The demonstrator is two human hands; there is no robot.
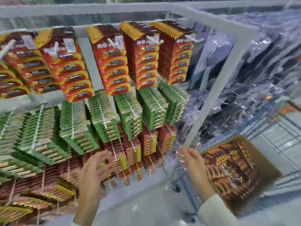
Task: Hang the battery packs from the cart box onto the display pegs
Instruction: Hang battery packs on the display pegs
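Battery packs [228, 167] fill the cardboard box [267, 162] on the blue cart [187, 181] at the near right, heaped close to the rim, so most of the load looks still to be hung. On the display to the left the pegs [153, 39] are already heavily stocked: red-and-orange packs [112, 62] along the far top row, green packs [128, 115] across the middle, and dark red packs with yellow edges [132, 152] on the near lower rows. Several pegs seem nearly full, with only short tips showing in front of the cards. The left hand [96, 168] is released, fingers spread, hovering just before the lower dark red row and holding nothing. The right hand [191, 158] is also loose and empty as far as the blur allows, between the white upright post [216, 88] and the box. With no pack in hand, my judgement is that this is a pause between packs, and a reach into the box comes next.
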